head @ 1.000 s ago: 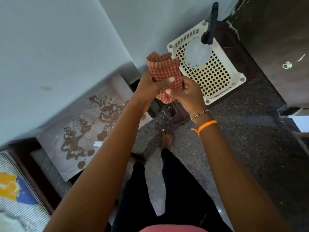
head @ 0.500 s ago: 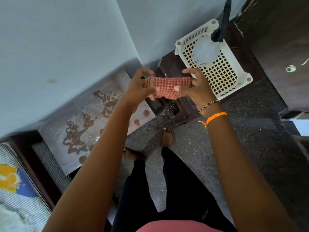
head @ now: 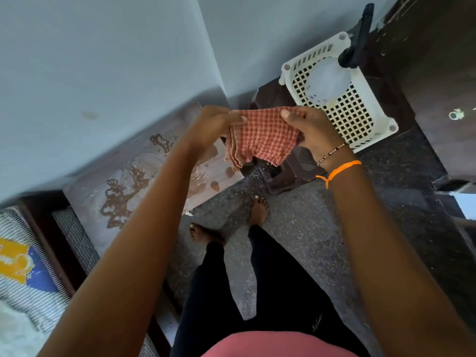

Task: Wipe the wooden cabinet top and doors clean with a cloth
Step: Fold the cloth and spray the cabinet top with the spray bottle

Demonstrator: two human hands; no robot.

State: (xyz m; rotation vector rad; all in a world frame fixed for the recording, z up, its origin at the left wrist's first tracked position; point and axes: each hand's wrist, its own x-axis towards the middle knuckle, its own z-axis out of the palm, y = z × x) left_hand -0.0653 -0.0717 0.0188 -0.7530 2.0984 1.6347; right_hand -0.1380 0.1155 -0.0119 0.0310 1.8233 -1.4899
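Note:
A red checked cloth (head: 262,140) is stretched in the air between both hands, folded in several layers. My left hand (head: 216,124) pinches its left edge and my right hand (head: 311,132) pinches its right edge, thumbs on top. Below and to the left lies the wooden cabinet top (head: 123,181), wet, with brown puddles and foam spread over it. The cabinet doors are not visible from this angle.
A white plastic basket (head: 373,104) holding a clear spray bottle with a black nozzle (head: 327,81) sits on a dark brown stool (head: 291,173) by the wall. A striped mattress (head: 23,274) lies at lower left. My bare feet stand on the dark speckled floor (head: 309,228).
The cloth was bunched upright between my hands a second ago. It has since been turned flat and spread wider, and my hands have moved apart.

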